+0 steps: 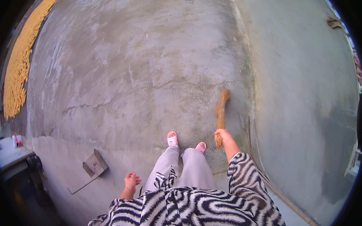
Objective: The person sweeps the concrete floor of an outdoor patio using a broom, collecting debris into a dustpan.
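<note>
My right hand (223,137) is closed around the handle of a short straw hand broom (222,111). The broom's head points away from me, just above or on the concrete floor (158,64), and looks blurred. My left hand (131,181) holds nothing and hangs at my side with its fingers apart. On the floor to the left of that hand lies a metal dustpan (96,164) with a thin bent rod handle. My feet, in pink slippers (172,139), stand between the broom and the left hand.
A long band of yellow corn (19,71) lies at the far left. A table (12,155) with a red and white container (17,141) stands at the lower left. A concrete wall (298,87) rises on the right, with cables or pipes (271,185) along its base. A crack crosses the floor.
</note>
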The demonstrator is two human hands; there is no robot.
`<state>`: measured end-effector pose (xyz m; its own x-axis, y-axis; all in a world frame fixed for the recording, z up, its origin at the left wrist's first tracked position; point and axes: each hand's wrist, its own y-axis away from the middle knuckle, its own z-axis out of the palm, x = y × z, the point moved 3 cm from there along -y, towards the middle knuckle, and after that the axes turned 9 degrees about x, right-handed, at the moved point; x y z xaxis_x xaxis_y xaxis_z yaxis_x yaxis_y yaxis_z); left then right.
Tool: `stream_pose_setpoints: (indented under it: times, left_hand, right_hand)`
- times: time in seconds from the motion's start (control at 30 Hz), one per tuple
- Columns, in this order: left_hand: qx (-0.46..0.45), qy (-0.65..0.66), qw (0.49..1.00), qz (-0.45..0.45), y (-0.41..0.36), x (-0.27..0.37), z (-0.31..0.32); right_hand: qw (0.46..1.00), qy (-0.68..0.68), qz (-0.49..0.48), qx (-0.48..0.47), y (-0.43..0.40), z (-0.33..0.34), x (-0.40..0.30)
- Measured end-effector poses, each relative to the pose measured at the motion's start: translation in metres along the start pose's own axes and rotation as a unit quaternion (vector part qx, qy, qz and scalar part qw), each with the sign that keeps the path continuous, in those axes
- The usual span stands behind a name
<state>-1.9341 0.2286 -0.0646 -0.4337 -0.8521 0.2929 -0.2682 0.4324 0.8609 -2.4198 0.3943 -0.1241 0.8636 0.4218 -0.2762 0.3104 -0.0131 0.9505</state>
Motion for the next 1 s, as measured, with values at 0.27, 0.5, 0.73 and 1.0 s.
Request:
stream_pose_setpoints:
  times: [0.27,0.5,0.73,1.0]
  left_hand:
    - [0.048,0.001,0.998,-0.039,0.018,-0.03,-0.021]
    - [0.023,0.025,0.999,-0.026,0.013,-0.013,0.022]
    - [0.028,0.052,0.998,-0.019,0.005,0.018,0.081]
    - [0.058,0.03,0.997,-0.045,0.067,0.041,0.165]
  right_hand:
    - [0.986,0.136,-0.094,-0.019,0.026,0.14,0.051]
    - [0.975,0.187,-0.071,-0.098,0.056,0.068,-0.007]
    - [0.983,0.127,-0.123,0.047,0.002,-0.059,-0.085]
    - [0.997,0.033,0.026,0.06,-0.141,-0.155,-0.213]
